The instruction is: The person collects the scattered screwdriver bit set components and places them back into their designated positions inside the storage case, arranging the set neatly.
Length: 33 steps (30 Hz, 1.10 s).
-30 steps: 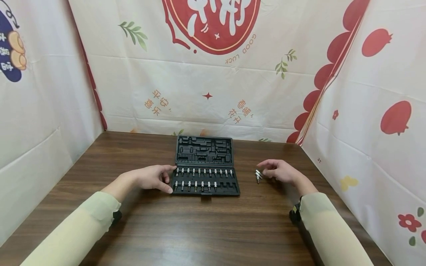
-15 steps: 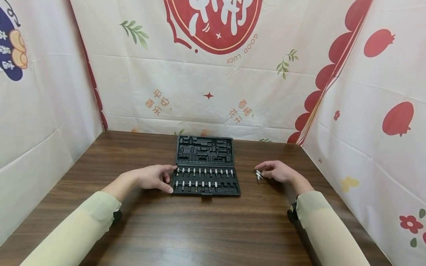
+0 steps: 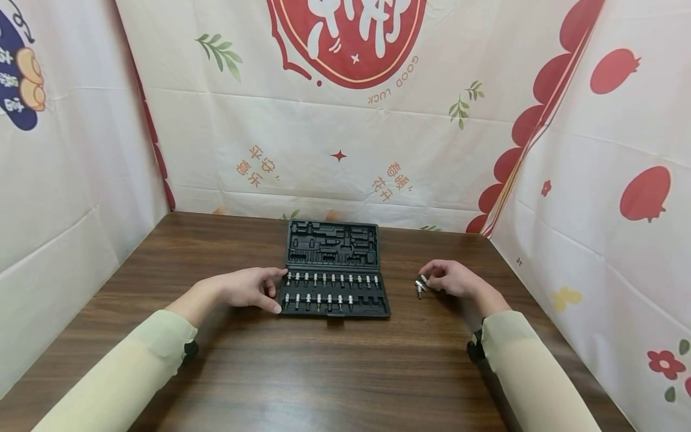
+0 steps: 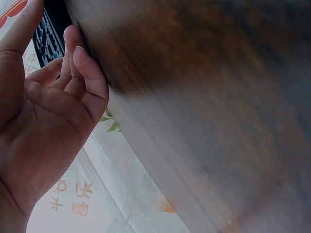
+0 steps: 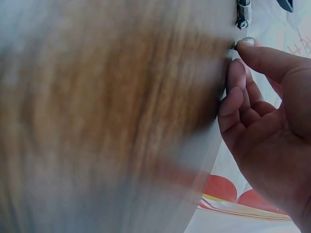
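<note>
An opened black bit-socket case (image 3: 333, 243) lies on the wooden table with two rows of silver bit sockets (image 3: 324, 298) in its lower tray. My left hand (image 3: 249, 288) holds the tray's left side, index finger at the hinge corner, thumb at the front corner. To the right of the case, my right hand (image 3: 452, 279) pinches a small bit socket (image 3: 423, 278) between thumb and index finger. Just by these fingertips another bit socket (image 3: 418, 287) lies on the table. In the right wrist view the pinched socket (image 5: 249, 40) is mostly hidden by the thumb.
Vacant slots (image 3: 369, 303) show at the front right of the tray. The lid's moulded recesses hold no visible tools. Printed cloth walls (image 3: 216, 150) rise behind and on both sides of the table (image 3: 324, 378).
My right fingers have taken hold of one bit socket and drawn it slightly apart from the other. The left hand and the case stay in place.
</note>
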Tool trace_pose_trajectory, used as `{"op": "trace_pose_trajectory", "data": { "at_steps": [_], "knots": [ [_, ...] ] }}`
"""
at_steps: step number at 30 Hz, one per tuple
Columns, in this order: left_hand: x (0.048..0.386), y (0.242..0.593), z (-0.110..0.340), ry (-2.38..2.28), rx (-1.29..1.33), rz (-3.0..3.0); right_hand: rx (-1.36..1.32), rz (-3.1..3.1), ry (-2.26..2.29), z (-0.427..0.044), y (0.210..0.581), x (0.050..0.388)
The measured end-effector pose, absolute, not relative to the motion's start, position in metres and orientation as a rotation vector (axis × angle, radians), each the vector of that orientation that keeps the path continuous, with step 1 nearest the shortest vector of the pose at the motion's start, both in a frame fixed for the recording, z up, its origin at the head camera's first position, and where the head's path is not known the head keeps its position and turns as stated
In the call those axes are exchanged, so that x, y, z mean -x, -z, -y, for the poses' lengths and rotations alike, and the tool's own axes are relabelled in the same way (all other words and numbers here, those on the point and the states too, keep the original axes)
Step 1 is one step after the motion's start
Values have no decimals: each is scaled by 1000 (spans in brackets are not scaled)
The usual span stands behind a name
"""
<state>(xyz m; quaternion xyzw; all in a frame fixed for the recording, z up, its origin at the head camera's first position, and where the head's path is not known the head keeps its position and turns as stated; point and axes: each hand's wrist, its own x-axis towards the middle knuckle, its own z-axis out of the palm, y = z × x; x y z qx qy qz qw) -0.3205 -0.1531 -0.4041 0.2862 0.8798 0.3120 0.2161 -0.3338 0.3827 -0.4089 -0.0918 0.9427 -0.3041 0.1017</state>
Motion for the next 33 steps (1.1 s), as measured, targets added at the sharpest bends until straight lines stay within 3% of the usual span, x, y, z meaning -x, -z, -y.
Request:
{"op": "trace_pose_trajectory", "data": {
  "at_steps": [33],
  "knots": [
    [322, 404, 153, -852, -792, -2441, 254, -2785, 1208, -395, 400, 327]
  ]
}}
